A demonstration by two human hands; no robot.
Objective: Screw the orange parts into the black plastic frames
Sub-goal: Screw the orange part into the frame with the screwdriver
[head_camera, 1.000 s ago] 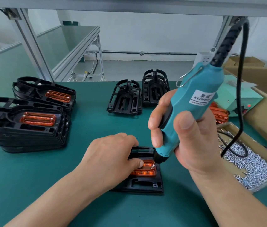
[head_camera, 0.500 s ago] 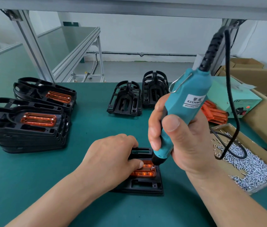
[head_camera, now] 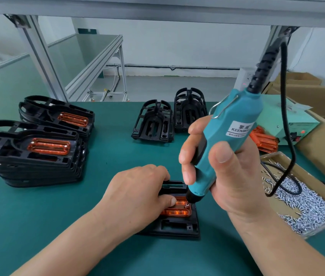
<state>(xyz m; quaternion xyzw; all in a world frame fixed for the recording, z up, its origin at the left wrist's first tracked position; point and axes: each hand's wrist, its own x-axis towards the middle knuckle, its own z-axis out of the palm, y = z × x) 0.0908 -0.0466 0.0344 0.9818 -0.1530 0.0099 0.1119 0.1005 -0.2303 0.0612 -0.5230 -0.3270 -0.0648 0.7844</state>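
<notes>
A black frame (head_camera: 177, 226) lies flat on the green mat in front of me, with an orange part (head_camera: 177, 212) seated in it. My left hand (head_camera: 137, 194) covers the frame's left side, fingers curled over its far edge and thumb pressing on the orange part. My right hand (head_camera: 231, 176) grips a teal electric screwdriver (head_camera: 233, 128), tilted with its cord end up and to the right. The bit tip touches a screw at the right end of the orange part.
Stacks of frames with orange parts (head_camera: 38, 156) stand at the left. Two piles of bare black frames (head_camera: 153, 122) are at the back. Loose orange parts (head_camera: 265, 141), a green power box (head_camera: 289, 120) and a cardboard tray of screws (head_camera: 307, 206) are at the right.
The screwdriver has shifted slightly left and its tip has come down a little onto the right end of the orange part. My left hand has stayed where it was.
</notes>
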